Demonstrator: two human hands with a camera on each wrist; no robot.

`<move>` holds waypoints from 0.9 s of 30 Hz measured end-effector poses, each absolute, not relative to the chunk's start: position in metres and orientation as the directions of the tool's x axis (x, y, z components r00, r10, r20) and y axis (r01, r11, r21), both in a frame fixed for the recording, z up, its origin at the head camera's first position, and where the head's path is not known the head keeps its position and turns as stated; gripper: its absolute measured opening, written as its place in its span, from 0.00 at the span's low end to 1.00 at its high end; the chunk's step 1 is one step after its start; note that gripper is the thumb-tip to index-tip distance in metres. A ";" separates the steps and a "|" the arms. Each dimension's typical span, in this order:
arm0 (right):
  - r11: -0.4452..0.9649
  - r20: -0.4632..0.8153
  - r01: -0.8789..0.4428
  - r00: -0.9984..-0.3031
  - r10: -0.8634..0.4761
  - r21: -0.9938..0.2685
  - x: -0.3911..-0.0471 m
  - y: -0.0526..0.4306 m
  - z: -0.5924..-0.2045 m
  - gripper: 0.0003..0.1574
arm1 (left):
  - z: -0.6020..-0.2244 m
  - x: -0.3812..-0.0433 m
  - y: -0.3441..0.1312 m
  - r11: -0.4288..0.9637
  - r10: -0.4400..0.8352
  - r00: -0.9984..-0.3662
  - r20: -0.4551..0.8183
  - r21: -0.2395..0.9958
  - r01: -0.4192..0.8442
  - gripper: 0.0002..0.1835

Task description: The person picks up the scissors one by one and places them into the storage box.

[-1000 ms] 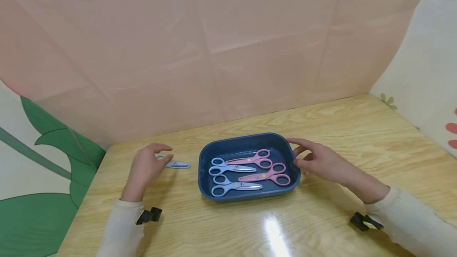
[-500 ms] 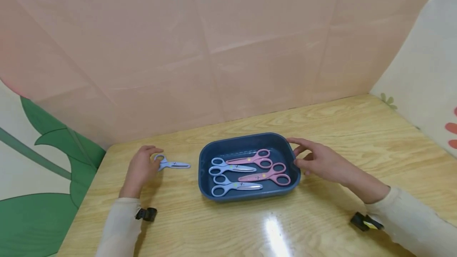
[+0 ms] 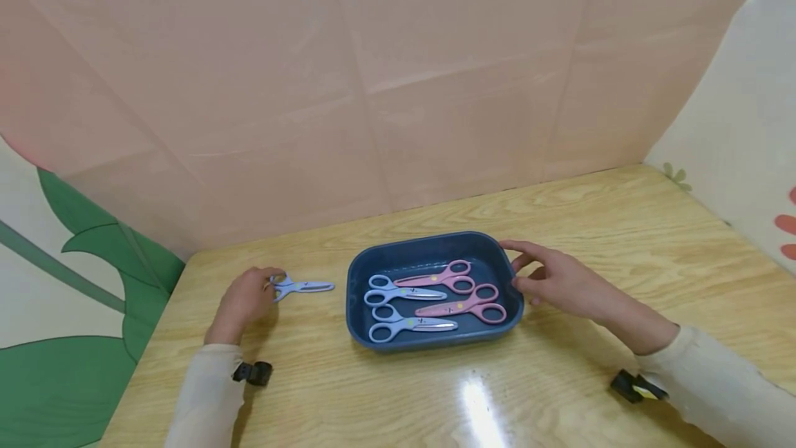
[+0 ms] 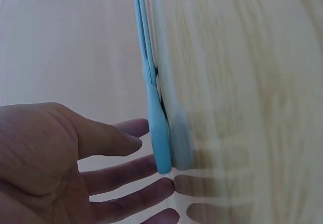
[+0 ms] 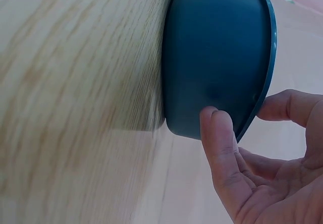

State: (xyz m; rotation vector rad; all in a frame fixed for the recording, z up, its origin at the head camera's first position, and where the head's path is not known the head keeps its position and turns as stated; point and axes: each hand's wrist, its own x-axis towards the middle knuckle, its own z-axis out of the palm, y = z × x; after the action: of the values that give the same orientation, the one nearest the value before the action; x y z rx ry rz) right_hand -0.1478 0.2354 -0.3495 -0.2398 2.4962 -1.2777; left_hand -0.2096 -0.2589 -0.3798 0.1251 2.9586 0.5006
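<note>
In the head view my left hand (image 3: 244,301) is low over the table at the handle loops of light blue scissors (image 3: 305,287). The left wrist view has those scissors (image 4: 159,128) edge-on close above the wood, with the thumb tip just short of the handle and the other fingers loosely extended past its far side. My right hand (image 3: 567,283) holds the right end of a dark blue bin (image 3: 429,346), its digits pinching the rim and outer wall (image 5: 217,47). Inside the bin lie two pink scissors (image 3: 460,307) and two light blue scissors (image 3: 410,324).
The bin stands mid-table on a wood-grain tabletop (image 3: 348,399). Behind it rises a pink sheet (image 3: 385,88), with a green leaf pattern (image 3: 99,247) at left and a pale wall (image 3: 740,130) at right.
My left hand has drawn back left and lowered to the handle loops. The scissors on the table have shifted slightly right. My right hand and the bin stay put.
</note>
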 end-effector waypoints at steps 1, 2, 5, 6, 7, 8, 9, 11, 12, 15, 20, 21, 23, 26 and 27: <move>0.584 -0.210 -0.001 -0.933 -0.293 -0.812 -0.148 0.235 -0.349 0.42 | -0.379 -0.209 -0.259 0.942 0.097 -0.987 -0.125 0.332 0.051 0.21; 0.584 -0.210 -0.001 -0.933 -0.292 -0.812 -0.148 0.235 -0.349 0.42 | -0.379 -0.209 -0.259 0.942 0.093 -0.988 -0.126 0.331 0.046 0.21; 0.586 -0.207 -0.003 -0.934 -0.292 -0.810 -0.149 0.235 -0.349 0.42 | -0.378 -0.209 -0.260 0.945 0.083 -0.988 -0.131 0.326 0.036 0.21; 0.586 -0.207 -0.004 -0.934 -0.292 -0.810 -0.149 0.235 -0.349 0.42 | -0.378 -0.208 -0.260 0.945 0.079 -0.987 -0.137 0.326 0.030 0.21; 0.589 -0.210 -0.002 -0.934 -0.291 -0.808 -0.149 0.235 -0.349 0.42 | -0.377 -0.208 -0.260 0.944 0.077 -0.986 -0.146 0.328 0.026 0.22; 0.591 -0.210 -0.003 -0.934 -0.291 -0.807 -0.149 0.235 -0.349 0.42 | -0.377 -0.208 -0.260 0.945 0.081 -0.985 -0.152 0.327 0.027 0.22; 0.592 -0.210 -0.003 -0.934 -0.290 -0.806 -0.149 0.235 -0.350 0.42 | -0.377 -0.208 -0.260 0.945 0.084 -0.984 -0.159 0.325 0.028 0.22; 0.592 -0.211 -0.002 -0.933 -0.290 -0.806 -0.149 0.235 -0.350 0.42 | -0.377 -0.208 -0.260 0.947 0.090 -0.982 -0.166 0.321 0.032 0.20; 0.592 -0.211 -0.002 -0.933 -0.291 -0.806 -0.148 0.235 -0.350 0.42 | -0.377 -0.208 -0.260 0.947 0.094 -0.982 -0.166 0.318 0.037 0.19; 0.587 -0.210 -0.001 -0.933 -0.291 -0.809 -0.148 0.236 -0.351 0.42 | -0.378 -0.208 -0.259 0.949 0.094 -0.982 -0.161 0.314 0.039 0.15; 0.580 -0.210 0.004 -0.934 -0.289 -0.815 -0.148 0.236 -0.351 0.42 | -0.378 -0.208 -0.258 0.943 0.074 -0.982 -0.172 0.331 0.013 0.11; 0.579 -0.209 0.003 -0.934 -0.290 -0.816 -0.148 0.236 -0.351 0.42 | -0.378 -0.207 -0.257 0.943 0.071 -0.982 -0.174 0.334 0.009 0.10; 0.578 -0.207 0.001 -0.934 -0.291 -0.816 -0.148 0.236 -0.351 0.42 | -0.378 -0.207 -0.257 0.941 0.067 -0.984 -0.168 0.337 0.007 0.09; 0.576 -0.205 -0.002 -0.934 -0.294 -0.818 -0.148 0.236 -0.350 0.42 | -0.378 -0.206 -0.256 0.941 0.059 -0.986 -0.155 0.339 0.003 0.08; 0.577 -0.205 -0.003 -0.933 -0.294 -0.817 -0.148 0.236 -0.350 0.42 | -0.378 -0.206 -0.256 0.941 0.059 -0.987 -0.150 0.339 0.005 0.07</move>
State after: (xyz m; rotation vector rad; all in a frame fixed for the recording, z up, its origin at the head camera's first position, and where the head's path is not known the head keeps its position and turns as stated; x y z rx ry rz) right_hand -0.1476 0.2358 -0.3503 -0.2428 2.4925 -1.2911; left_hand -0.2063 -0.2559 -0.3776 0.0483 2.9387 0.5126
